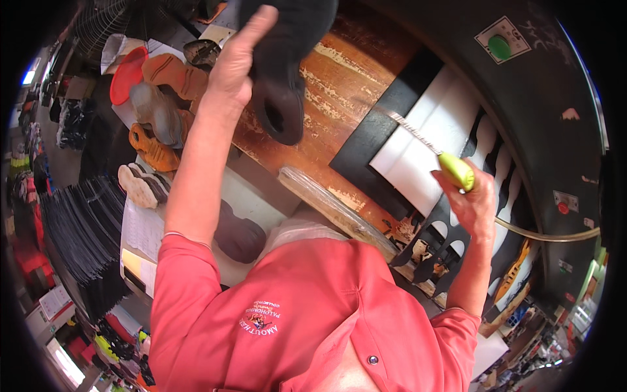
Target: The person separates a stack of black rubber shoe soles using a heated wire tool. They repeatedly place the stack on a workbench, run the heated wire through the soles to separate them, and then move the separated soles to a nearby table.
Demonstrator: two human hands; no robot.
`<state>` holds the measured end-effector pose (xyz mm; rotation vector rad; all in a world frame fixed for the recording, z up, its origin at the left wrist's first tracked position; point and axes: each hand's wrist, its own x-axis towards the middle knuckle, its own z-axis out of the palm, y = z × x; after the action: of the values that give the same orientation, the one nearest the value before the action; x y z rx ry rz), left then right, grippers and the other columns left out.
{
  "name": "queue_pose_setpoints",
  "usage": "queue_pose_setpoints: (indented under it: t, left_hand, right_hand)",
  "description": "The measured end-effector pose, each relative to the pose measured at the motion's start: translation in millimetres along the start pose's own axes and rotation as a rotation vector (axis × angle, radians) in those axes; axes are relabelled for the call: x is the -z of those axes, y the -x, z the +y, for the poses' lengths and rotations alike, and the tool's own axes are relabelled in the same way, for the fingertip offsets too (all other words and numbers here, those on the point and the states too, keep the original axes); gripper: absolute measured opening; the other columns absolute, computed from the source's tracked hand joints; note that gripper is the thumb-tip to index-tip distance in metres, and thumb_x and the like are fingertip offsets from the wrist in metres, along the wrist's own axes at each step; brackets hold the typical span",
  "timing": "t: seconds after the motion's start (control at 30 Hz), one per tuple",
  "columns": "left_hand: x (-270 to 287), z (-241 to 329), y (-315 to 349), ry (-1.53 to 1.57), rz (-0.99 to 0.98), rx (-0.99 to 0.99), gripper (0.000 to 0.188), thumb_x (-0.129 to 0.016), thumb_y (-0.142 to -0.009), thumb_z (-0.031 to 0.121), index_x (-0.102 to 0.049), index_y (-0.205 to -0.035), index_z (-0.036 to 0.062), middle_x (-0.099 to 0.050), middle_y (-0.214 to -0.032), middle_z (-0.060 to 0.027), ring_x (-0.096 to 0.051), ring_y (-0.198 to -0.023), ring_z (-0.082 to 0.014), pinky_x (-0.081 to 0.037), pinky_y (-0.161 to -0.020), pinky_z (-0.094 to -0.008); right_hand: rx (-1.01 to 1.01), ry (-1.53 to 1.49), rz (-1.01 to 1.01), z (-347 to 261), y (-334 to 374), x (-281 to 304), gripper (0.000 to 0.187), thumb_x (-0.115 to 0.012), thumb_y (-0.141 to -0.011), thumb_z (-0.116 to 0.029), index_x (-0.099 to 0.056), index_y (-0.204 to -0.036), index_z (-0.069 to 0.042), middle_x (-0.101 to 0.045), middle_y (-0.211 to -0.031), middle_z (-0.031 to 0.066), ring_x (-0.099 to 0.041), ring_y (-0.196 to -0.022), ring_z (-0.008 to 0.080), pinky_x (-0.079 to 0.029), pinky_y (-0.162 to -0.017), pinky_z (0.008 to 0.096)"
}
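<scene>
My left hand (232,77) is at the upper middle, its thumb stretched up along the edge of a black, smooth, curved piece (287,59). An oval dark opening shows at the piece's near, rounded end. My fingers go behind it and are mostly hidden; they appear to grip it. On the right, my right hand (471,199) is closed around a lime-green handle (456,171). From that handle a thin, pale, ribbed shaft (415,132) points away to the upper left, over a white sheet (428,140) on the bench.
The worn wooden bench (349,78) has a black panel (392,111) on it. A yellowish hose (555,236) runs from the right toward my right wrist. Shaped pieces (163,72) and a red oval (128,75) lie left. The dark machine housing (548,85) carries a green button (499,47).
</scene>
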<state>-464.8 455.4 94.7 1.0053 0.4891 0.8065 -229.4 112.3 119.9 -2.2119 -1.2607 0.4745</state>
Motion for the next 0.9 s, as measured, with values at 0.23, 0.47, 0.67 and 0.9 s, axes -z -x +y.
queue_pose_setpoints:
  t: [0.23,0.47,0.67,0.9]
  left_hand:
    - [-3,-25,10,0.173,0.266,-0.284,0.071,-0.043,-0.114,0.061,-0.049,-0.161,0.0088,-0.057,-0.158,-0.0093,-0.054,-0.144,-0.0269,-0.039,-0.122,-0.043]
    - [33,-48,29,0.68,0.013,-0.093,0.082,-0.043,-0.109,0.071,-0.047,-0.161,0.0072,-0.058,-0.153,-0.017,-0.061,-0.133,-0.0351,-0.05,-0.114,-0.0513]
    - [42,-57,41,0.714,0.125,-0.128,0.077,-0.045,-0.11,0.066,-0.048,-0.163,0.0098,-0.059,-0.154,-0.014,-0.06,-0.134,-0.0366,-0.05,-0.116,-0.0521]
    - [51,-63,52,0.723,0.033,-0.096,0.091,-0.047,-0.105,0.069,-0.038,-0.166,0.0023,-0.043,-0.165,-0.0234,-0.049,-0.147,-0.0393,-0.042,-0.124,-0.0538]
  right_hand:
    - [0.211,0.106,-0.067,-8,11,14,0.025,-0.089,-0.089,-0.018,-0.071,-0.092,-0.001,-0.066,-0.073,0.0159,-0.059,-0.058,0.0306,-0.048,-0.06,0.0382]
    - [0.201,0.156,-0.08,-18,15,6,0.022,-0.087,-0.09,-0.016,-0.072,-0.092,-0.001,-0.071,-0.077,0.021,-0.069,-0.068,0.0414,-0.054,-0.063,0.0414]
    - [0.177,0.095,-0.008,-43,-2,-4,0.022,-0.088,-0.091,-0.016,-0.075,-0.1,-0.002,-0.068,-0.075,0.0144,-0.06,-0.06,0.0294,-0.049,-0.06,0.0359]
    - [0.133,0.045,0.078,-82,-47,-9,0.028,-0.087,-0.092,-0.025,-0.076,-0.102,-0.002,-0.073,-0.08,0.0206,-0.072,-0.073,0.0413,-0.056,-0.066,0.0428]
